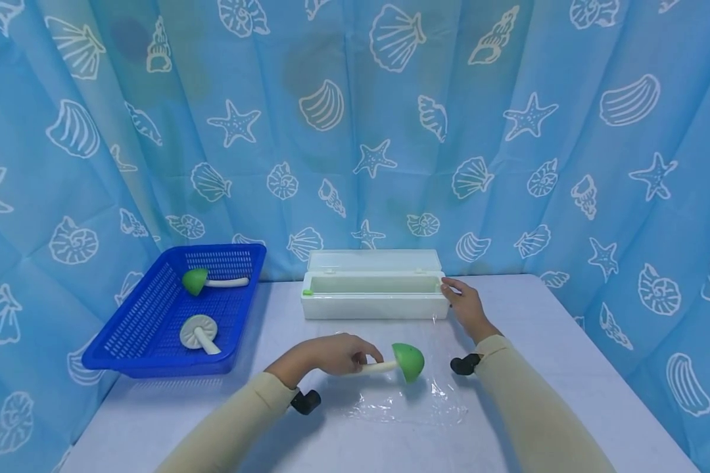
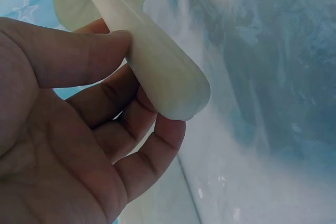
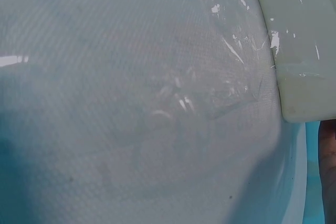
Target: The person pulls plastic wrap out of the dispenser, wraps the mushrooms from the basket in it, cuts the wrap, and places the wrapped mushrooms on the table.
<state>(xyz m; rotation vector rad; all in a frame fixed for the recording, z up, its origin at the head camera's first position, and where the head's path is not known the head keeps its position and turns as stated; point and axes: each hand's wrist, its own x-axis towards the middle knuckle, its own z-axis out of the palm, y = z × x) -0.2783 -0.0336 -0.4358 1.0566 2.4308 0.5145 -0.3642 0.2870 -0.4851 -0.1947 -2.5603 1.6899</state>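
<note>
Green mushroom [image 1: 409, 362], pinched in left hand [image 1: 342, 355], apart from open box [image 1: 375, 307], right hand [image 1: 467, 307] at its right edge, grip unclear

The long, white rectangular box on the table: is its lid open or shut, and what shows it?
Open. In the head view, the pale rectangular lid is raised behind the box, whose hollow inside shows.

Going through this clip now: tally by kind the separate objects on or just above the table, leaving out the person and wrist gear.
Mushroom-shaped items: 3 (one in the left hand, two in the basket)
Blue basket: 1
White box: 1
Clear film: 1
Total: 6
</note>
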